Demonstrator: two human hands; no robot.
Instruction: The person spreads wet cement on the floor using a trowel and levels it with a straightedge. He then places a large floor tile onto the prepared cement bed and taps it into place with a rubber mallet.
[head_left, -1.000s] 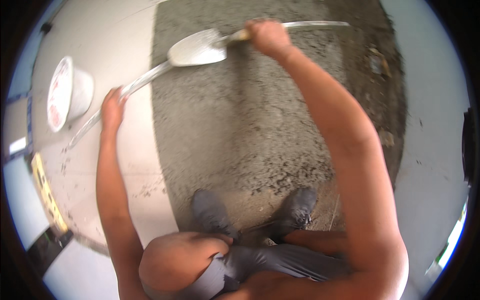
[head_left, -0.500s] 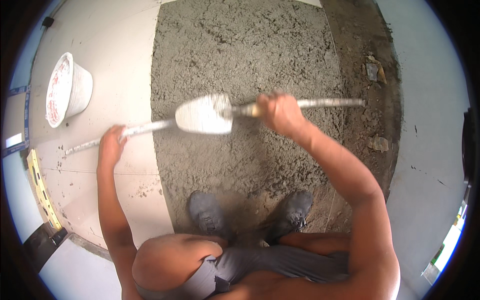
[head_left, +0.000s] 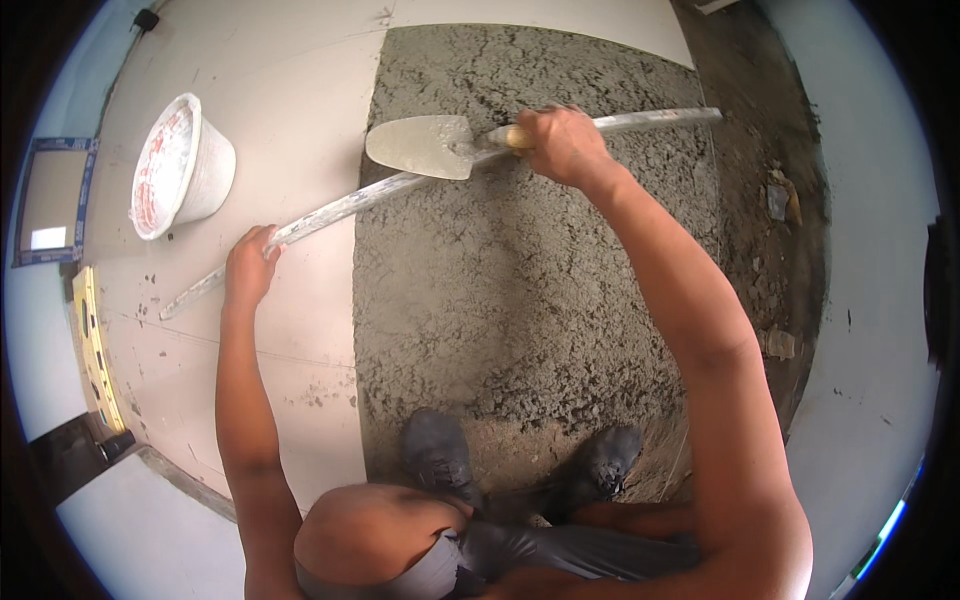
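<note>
Grey trowel (head_left: 425,147) (in right hand (head_left: 565,146))

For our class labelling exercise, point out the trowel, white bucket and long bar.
Trowel (head_left: 422,146): head view, middle of its blade.
White bucket (head_left: 209,172): head view, its outer wall.
Long bar (head_left: 336,209): head view, stretch left of trowel.

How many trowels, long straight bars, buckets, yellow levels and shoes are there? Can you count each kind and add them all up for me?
Trowel: 1
Long bar: 1
White bucket: 1
Yellow level: 1
Dark shoes: 2
Total: 6
</note>
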